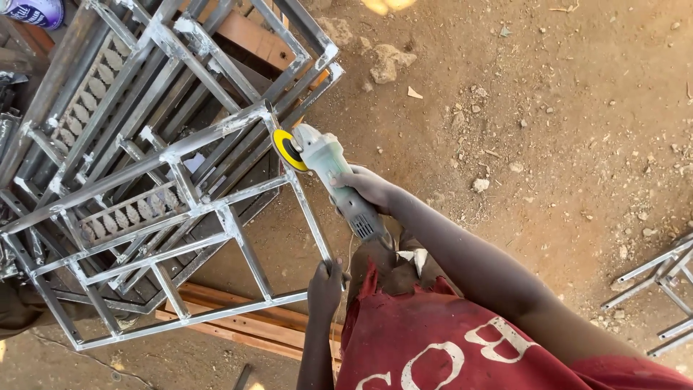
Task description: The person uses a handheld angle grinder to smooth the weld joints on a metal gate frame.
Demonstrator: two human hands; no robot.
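Observation:
My right hand (pixel 368 189) grips the body of a pale green angle grinder (pixel 328 162). Its yellow disc (pixel 287 150) touches the upper corner of a welded steel tube frame (pixel 216 209). My left hand (pixel 326 289) clamps the frame's near corner, at the lower end of the same tube. The frame stands tilted above a stack of similar metal frames. I wear a red shirt with white print, seen at the bottom.
More steel grilles (pixel 137 79) with leaf-shaped ornaments lie piled at the left. Wooden planks (pixel 253 321) lie under the stack. Bare dirt ground with stones (pixel 390 61) spreads to the right. Another metal frame (pixel 664 282) pokes in at the right edge.

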